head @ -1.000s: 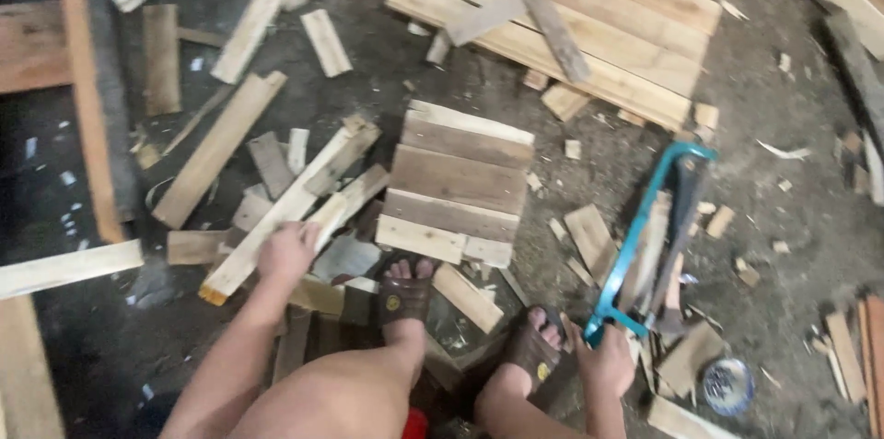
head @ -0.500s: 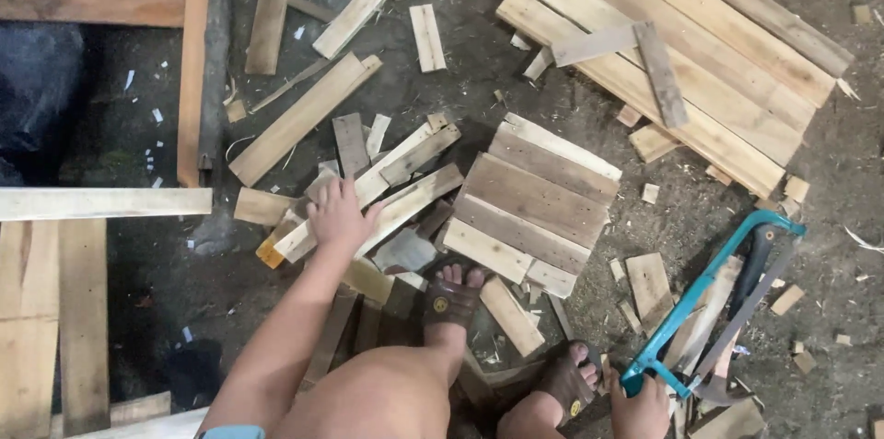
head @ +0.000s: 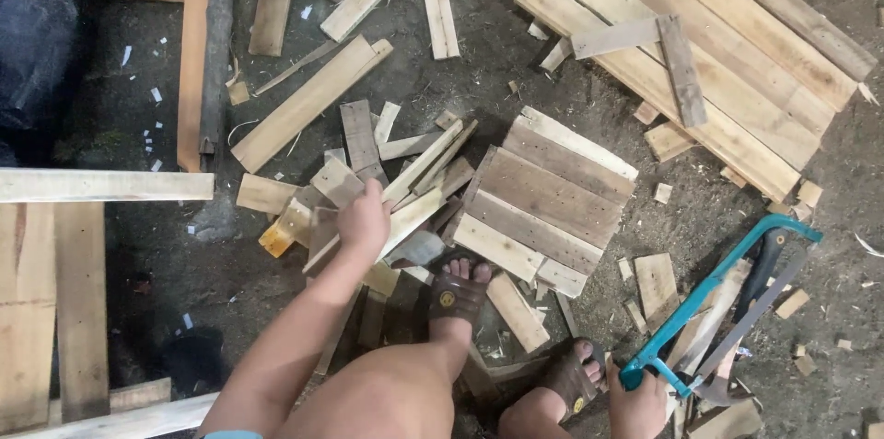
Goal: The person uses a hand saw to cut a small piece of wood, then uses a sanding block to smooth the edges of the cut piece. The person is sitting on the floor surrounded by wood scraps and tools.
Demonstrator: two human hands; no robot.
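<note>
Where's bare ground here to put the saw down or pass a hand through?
Bare dirt lies between the long plank and the left hand, below the yellow-tipped offcut. Another patch lies right of the teal hacksaw, held by the right hand. Crowded: the scrap pile around the left hand, up to the small slatted panel.

The saw [head: 718, 305] has a bright teal frame with a dark handle and a grey blade. The sandals [head: 458, 296] are dark brown, each with a small yellow round badge. The wood scraps [head: 419, 172] are pale tan and grey-brown; one small block [head: 276, 238] is orange-yellow. The slatted panel [head: 548, 199] is weathered grey and cream. The ground [head: 230, 259] is dark grey, flecked with white bits.
</note>
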